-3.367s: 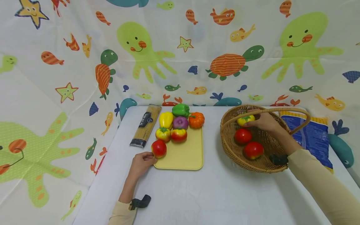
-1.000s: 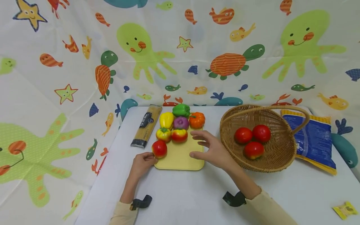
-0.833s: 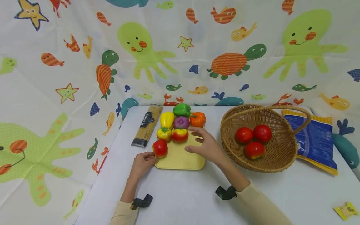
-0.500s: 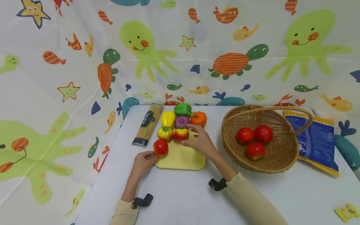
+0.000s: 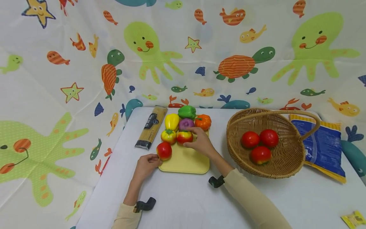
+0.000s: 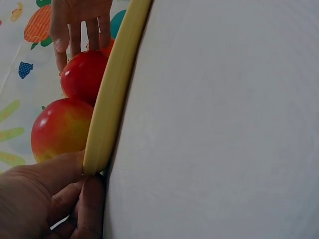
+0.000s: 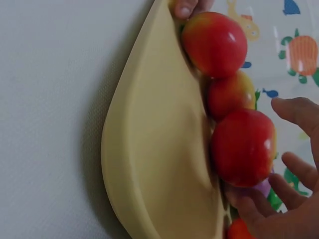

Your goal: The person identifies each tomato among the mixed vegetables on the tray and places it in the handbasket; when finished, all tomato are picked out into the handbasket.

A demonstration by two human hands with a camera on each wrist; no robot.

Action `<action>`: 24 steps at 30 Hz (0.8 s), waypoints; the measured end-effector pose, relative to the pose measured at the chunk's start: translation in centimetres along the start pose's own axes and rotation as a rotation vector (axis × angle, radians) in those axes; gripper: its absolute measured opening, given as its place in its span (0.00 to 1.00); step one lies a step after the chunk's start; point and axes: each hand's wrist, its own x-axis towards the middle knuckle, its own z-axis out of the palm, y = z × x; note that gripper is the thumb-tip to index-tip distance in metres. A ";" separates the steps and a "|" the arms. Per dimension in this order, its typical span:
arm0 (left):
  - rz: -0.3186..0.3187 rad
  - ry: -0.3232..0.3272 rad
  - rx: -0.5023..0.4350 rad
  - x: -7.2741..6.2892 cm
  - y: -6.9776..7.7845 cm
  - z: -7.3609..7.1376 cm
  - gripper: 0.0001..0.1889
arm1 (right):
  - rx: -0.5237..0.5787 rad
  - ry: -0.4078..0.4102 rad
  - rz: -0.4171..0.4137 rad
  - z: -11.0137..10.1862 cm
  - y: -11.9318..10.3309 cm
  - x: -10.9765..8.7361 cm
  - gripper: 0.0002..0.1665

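Fruit (image 5: 183, 137), red and yellow, lies on the yellow tray (image 5: 186, 163) between the spread thumb and fingers of the right grip (image 5: 201, 143); contact is unclear. The left grip (image 5: 147, 165) pinches the tray's near-left corner beside one red apple (image 5: 164, 150). Grouped with these: one yellow pepper (image 5: 172, 121), one green pepper (image 5: 186, 112), one purple onion (image 5: 186, 123), one pumpkin (image 5: 203, 122), one green-topped tomato (image 5: 168, 136). One wicker basket (image 5: 283, 154) holds three red fruits (image 5: 260, 155).
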 end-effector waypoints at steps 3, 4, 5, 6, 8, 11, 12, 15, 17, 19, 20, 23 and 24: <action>-0.001 0.002 -0.002 0.0 0.1 0.0 0.17 | -0.010 -0.011 0.010 0.3 0.2 0.3 0.38; -0.002 0.003 -0.004 -0.1 0.1 0.0 0.17 | -0.005 -0.014 0.013 0.3 0.3 0.4 0.38; -0.003 0.004 -0.005 -0.1 0.2 0.0 0.17 | 0.001 -0.014 0.016 0.4 0.4 0.5 0.37; -0.003 0.004 -0.006 -0.1 0.2 0.0 0.17 | 0.000 -0.015 0.018 0.5 0.5 0.6 0.37; -0.005 0.006 -0.008 -0.1 0.3 0.0 0.16 | -0.001 -0.020 0.017 0.7 0.7 0.8 0.37; -0.003 0.003 -0.009 -0.1 0.3 0.0 0.16 | -0.014 -0.023 0.016 0.9 1.0 1.0 0.36; -0.003 0.001 -0.010 -0.1 0.2 0.0 0.16 | -0.021 -0.024 0.014 1.0 1.0 1.1 0.36; -0.002 -0.005 -0.012 0.0 0.1 0.0 0.16 | -0.029 -0.019 0.009 1.1 1.0 1.1 0.36; -0.003 -0.008 -0.016 0.0 0.0 0.0 0.16 | -0.037 -0.013 0.000 1.1 1.0 1.1 0.36; -0.005 -0.008 -0.020 0.1 0.0 -0.1 0.16 | -0.050 -0.005 -0.015 1.2 1.0 1.2 0.36; -0.006 -0.008 -0.021 0.1 0.0 -0.1 0.16 | -0.055 0.000 -0.024 1.3 1.1 1.2 0.36; -0.009 -0.007 -0.022 0.1 0.0 0.0 0.16 | -0.067 0.010 -0.036 1.5 1.2 1.3 0.35; -0.009 -0.007 -0.021 0.1 0.0 0.0 0.16 | -0.068 0.013 -0.039 1.5 1.3 1.3 0.35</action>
